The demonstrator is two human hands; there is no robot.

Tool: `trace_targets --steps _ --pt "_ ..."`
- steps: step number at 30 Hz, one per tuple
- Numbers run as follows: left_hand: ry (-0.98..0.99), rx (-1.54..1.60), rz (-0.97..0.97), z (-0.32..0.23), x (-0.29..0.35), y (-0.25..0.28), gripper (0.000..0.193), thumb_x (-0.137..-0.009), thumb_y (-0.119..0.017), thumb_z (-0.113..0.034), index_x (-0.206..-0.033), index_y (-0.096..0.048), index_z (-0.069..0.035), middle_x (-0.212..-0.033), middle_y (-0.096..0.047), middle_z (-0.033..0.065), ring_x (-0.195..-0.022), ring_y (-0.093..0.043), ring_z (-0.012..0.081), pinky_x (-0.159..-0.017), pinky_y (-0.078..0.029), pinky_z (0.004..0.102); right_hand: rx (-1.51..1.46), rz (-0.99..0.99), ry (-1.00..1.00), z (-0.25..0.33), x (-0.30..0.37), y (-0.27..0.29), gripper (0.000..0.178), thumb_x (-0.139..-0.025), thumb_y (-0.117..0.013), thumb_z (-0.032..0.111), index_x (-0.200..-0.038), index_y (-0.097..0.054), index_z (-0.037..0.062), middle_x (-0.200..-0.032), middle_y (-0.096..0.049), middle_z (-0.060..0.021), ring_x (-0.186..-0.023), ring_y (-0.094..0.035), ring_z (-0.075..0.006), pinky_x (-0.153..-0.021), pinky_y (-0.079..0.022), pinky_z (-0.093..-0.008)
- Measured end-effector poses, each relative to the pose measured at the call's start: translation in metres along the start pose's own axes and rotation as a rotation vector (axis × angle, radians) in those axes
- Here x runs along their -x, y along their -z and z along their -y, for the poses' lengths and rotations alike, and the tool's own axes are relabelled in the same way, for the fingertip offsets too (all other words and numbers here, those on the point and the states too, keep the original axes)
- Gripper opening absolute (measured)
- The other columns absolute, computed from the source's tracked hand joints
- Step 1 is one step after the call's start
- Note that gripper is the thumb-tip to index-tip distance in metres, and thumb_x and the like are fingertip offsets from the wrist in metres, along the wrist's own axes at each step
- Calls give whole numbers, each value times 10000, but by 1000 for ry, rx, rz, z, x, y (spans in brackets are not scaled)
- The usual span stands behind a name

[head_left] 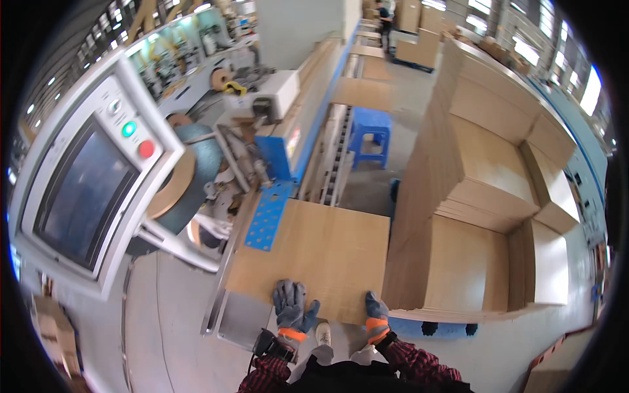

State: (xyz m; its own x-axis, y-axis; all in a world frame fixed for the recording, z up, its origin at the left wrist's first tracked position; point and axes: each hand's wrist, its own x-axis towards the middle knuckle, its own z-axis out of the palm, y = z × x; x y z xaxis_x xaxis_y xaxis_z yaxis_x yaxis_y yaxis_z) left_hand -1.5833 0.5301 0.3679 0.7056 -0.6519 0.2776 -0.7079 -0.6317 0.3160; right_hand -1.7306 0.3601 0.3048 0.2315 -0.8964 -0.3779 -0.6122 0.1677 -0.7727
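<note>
A rectangular wood-grain panel (314, 252) lies flat in front of me, partly on the machine's infeed. My left hand (292, 306), in a grey glove with an orange cuff, rests on its near edge with fingers stretched forward and thumb out to the side. At the panel's near right corner, my right hand (375, 306), gloved the same way, grips the edge; some of its fingers are hidden. A blue perforated plate (268, 216) sits over the panel's far left part, beside the machine.
A control console (92, 173) with a dark screen and buttons stands at the left. Tall stacks of panels (468, 268) rise close on the right. Beyond the panel are a roller chain track (335, 154) and a blue stool (370, 136). Another person (384, 26) stands far back.
</note>
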Motion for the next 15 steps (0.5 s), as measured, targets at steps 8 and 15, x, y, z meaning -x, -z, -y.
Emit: trace_targets --steps 8,15 --pt "-120 -95 -64 9 -68 -39 607 -807 -505 -439 -1211 -429 8 -1336 -319 254 -1255 -258 435 -1036 -173 549 -186 113 -47 49 -67 -10 547 -832 -511 492 -985 -618 -22 -925 -641 -162 -905 -591 -283 -775 -432 -359" --pt "-127 -138 -23 3 -140 -46 529 -852 -482 -369 -1194 -435 31 -1325 -338 253 -1247 -277 420 -1038 -196 517 -196 -292 352 43 -71 50 490 -803 -564 419 -1127 -566 51 -1115 -573 -205 -1054 -537 -343 -907 -405 -384"
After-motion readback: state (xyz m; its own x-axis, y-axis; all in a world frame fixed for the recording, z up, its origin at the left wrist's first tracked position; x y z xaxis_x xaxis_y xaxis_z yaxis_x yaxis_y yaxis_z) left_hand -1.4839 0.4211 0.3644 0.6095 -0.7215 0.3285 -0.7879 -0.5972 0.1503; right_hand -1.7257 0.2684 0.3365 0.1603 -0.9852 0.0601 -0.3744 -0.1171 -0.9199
